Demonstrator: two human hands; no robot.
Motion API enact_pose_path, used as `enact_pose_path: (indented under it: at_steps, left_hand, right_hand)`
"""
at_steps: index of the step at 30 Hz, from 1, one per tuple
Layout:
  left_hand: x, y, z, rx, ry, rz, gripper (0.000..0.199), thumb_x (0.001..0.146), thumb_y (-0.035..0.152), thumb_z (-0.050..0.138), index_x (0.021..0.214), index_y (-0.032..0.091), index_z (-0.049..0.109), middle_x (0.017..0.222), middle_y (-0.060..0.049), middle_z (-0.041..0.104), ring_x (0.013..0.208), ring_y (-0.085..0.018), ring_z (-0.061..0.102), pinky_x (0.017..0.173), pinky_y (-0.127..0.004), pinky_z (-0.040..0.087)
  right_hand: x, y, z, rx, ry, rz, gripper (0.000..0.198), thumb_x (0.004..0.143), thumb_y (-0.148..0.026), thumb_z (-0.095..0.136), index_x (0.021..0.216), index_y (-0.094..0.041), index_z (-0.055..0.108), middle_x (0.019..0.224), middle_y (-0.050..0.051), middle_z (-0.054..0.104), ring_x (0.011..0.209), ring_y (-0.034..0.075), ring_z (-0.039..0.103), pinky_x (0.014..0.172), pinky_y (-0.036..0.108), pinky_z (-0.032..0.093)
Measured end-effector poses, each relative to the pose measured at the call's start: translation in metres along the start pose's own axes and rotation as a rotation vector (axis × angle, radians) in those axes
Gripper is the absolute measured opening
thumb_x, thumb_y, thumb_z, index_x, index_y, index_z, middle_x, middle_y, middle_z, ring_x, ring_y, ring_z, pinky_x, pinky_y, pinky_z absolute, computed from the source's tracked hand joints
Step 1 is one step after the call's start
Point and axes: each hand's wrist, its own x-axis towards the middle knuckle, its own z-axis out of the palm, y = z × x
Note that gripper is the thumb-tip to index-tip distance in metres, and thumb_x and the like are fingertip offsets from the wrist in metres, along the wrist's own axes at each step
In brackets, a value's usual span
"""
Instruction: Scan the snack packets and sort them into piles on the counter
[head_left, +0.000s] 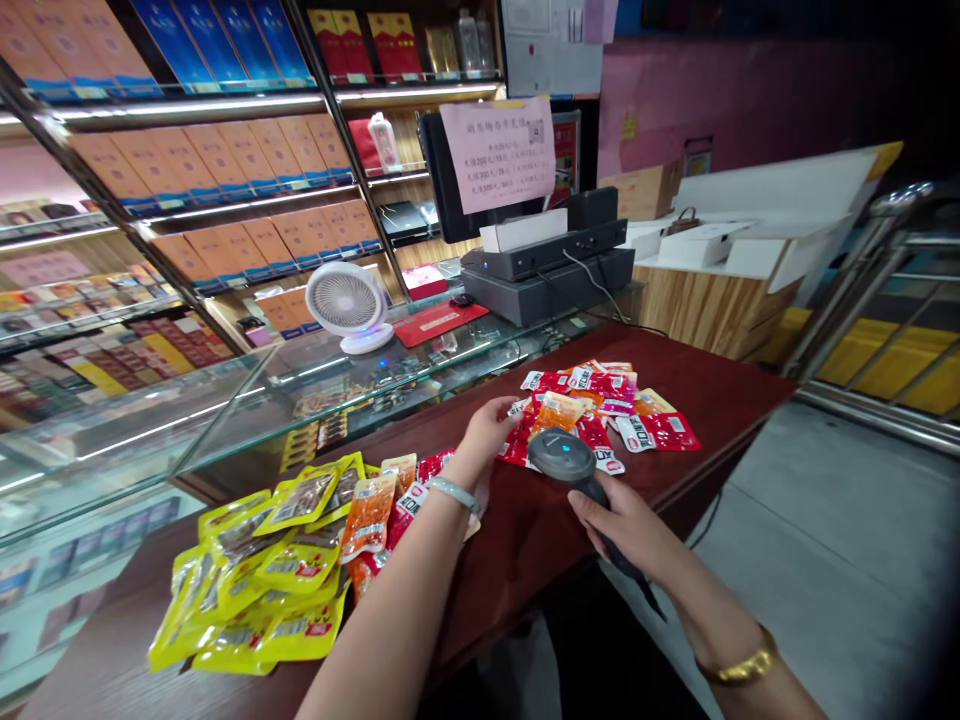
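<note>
My right hand (619, 510) is wrapped round the handle of a dark grey barcode scanner (561, 455), whose blue light shows on top. The scanner head hovers over the near side of a pile of red, orange and pink snack packets (600, 388). At the pile's left edge, my left hand (489, 432) has its fingers closed on a red snack packet (516, 442); part of the grip is hidden behind the hand. Left of my forearm lie more orange snack packets (369, 515) and red ones, beside a heap of yellow snack bags (277, 570).
A glass display counter (247, 400) runs behind the dark red tabletop (525, 540). On it stand a white fan (347, 305) and a cash register (547, 275) with a pink notice (499, 155). Boxed goods fill the shelves (240, 95). A metal railing (862, 290) is at right.
</note>
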Motion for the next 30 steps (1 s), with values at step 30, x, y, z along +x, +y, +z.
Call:
enact_pose_path:
  at_steps: [30]
  left_hand:
    - [-0.018, 0.006, -0.094, 0.831, 0.226, 0.003, 0.02, 0.088, 0.04, 0.06, 0.081, 0.021, 0.061, 0.077, -0.002, 0.069, 0.071, -0.017, 0.06, 0.061, -0.027, 0.033]
  right_hand:
    - [0.008, 0.006, 0.035, 0.063, -0.115, -0.011, 0.046, 0.09, -0.057, 0.058, 0.114, -0.018, 0.05, 0.054, -0.011, 0.047, 0.035, 0.008, 0.044, 0.036, 0.019, 0.035]
